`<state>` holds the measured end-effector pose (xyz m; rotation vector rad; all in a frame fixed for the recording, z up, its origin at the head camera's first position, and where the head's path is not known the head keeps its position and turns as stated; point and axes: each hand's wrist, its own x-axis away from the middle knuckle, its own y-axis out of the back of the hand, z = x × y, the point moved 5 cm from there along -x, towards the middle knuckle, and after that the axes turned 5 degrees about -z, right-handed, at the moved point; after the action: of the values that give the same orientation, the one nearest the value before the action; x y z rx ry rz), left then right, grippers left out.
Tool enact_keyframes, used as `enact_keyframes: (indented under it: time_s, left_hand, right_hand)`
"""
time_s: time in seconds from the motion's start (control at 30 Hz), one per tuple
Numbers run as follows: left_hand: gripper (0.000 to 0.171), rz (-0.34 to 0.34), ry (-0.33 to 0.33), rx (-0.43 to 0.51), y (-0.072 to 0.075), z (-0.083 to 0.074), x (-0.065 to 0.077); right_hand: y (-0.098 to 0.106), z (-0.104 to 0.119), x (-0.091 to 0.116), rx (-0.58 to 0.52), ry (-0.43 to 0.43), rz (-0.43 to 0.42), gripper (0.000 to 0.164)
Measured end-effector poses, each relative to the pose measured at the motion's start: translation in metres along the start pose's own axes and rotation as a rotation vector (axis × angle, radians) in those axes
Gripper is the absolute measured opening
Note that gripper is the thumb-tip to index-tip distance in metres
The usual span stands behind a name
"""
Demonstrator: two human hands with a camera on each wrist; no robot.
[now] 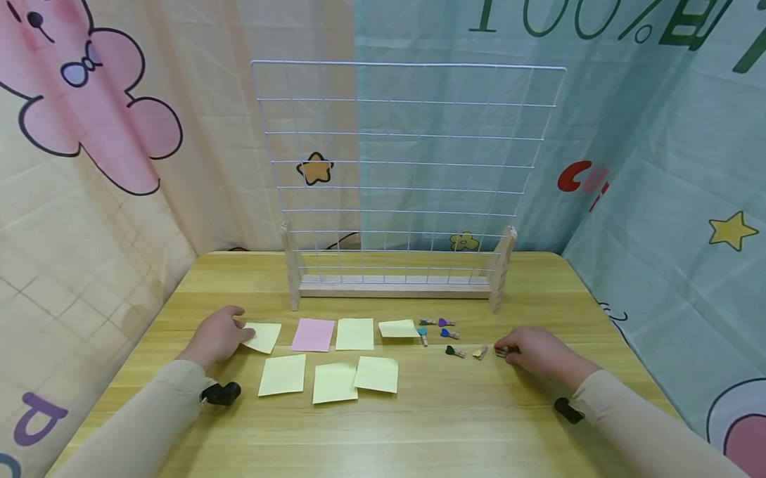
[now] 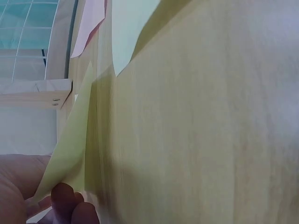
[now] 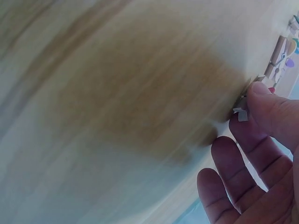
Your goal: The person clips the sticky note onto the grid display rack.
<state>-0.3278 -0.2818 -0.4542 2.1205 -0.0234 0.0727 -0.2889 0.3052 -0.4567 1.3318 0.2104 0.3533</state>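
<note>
At the left end of the back row, my left hand (image 1: pixel 217 337) pinches the edge of a yellow sticky note (image 1: pixel 264 337). In the left wrist view that note (image 2: pixel 70 161) slants up off the table between thumb and fingers. On the right, my right hand (image 1: pixel 542 353) holds a small wooden clothespin (image 3: pixel 242 111) between thumb and index finger, low over the table; its other fingers are loosely bent. Several more mini clothespins with coloured hearts lie just left of it, among them a dark green one (image 1: pixel 454 351) and a yellow one (image 1: pixel 480 352).
A white wire grid (image 1: pixel 392 138) stands upright in a wooden base (image 1: pixel 394 289) at the table's back. More sticky notes lie in two rows, including a pink one (image 1: pixel 313 335) and two overlapping yellow ones. Printed curtains (image 1: pixel 673 208) surround the wooden table (image 1: pixel 428 441).
</note>
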Motion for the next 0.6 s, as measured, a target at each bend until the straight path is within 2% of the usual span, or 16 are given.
enact_keyframes:
  time_s: [0.33, 0.6]
  left_hand:
    - [0.059, -0.043, 0.004, 0.043, -0.0026, -0.0017, -0.0019]
    - [0.056, -0.041, -0.001, 0.047, -0.0036, -0.0021, -0.0045]
  right_hand:
    - [-0.0039, 0.0006, -0.0049, -0.018, -0.033, 0.036, 0.03]
    - [-0.0043, 0.0005, -0.0052, -0.051, -0.031, 0.002, 0.019]
